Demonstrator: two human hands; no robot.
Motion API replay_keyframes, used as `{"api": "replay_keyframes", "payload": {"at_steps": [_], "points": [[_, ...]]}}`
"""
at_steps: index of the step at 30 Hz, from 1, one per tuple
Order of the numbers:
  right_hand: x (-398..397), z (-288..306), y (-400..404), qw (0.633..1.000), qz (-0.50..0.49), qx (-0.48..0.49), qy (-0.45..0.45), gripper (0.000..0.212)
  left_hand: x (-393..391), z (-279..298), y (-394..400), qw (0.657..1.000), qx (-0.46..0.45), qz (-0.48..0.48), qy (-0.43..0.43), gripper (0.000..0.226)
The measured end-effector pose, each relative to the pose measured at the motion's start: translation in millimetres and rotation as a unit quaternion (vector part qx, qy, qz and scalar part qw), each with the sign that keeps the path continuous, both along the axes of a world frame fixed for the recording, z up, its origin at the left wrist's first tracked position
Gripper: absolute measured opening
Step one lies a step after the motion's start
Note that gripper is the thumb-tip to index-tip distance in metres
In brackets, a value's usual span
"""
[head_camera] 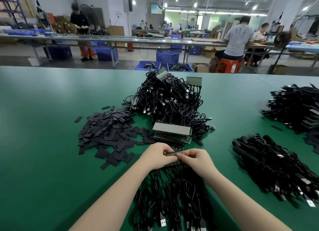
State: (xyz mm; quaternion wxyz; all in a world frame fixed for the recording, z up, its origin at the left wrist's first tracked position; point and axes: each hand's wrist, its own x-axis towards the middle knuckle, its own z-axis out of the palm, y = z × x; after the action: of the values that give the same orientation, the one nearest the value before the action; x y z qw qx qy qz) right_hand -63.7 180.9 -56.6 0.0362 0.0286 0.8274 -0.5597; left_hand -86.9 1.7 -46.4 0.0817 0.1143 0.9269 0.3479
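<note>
Both my hands hold a narrow strip of small circuit boards [170, 153] edge-on over the green table [43, 127]. My left hand [156, 155] grips its left part with curled fingers. My right hand [196, 159] pinches its right end. Black USB cables [172, 196] hang from the strip toward me, between my forearms. Just beyond my hands lies a stack of circuit board panels [172, 132].
A heap of flat black sleeves [107, 135] lies to the left. A big tangle of black USB cables [172, 99] rises behind the stack. Sleeved cables [272, 163] lie at right, another cable pile [296, 106] at far right. People work at benches beyond.
</note>
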Motion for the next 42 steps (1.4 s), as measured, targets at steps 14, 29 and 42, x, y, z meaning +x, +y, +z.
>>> {"api": "replay_keyframes", "payload": {"at_steps": [14, 29, 42], "points": [[4.1, -4.0, -10.4, 0.987, -0.051, 0.144, 0.053, 0.012, -0.6, 0.7, 18.2, 0.992, -0.093, 0.074, -0.043, 0.025], [48.7, 141.8, -17.6, 0.926, -0.072, -0.056, 0.367, 0.018, 4.8, 9.4, -7.1, 0.947, 0.278, 0.155, 0.044, 0.035], [8.1, 57.6, -72.6, 0.938, -0.054, -0.327, -0.104, 0.009, 37.0, 32.6, -22.4, 0.966, -0.038, 0.178, 0.181, 0.032]]}}
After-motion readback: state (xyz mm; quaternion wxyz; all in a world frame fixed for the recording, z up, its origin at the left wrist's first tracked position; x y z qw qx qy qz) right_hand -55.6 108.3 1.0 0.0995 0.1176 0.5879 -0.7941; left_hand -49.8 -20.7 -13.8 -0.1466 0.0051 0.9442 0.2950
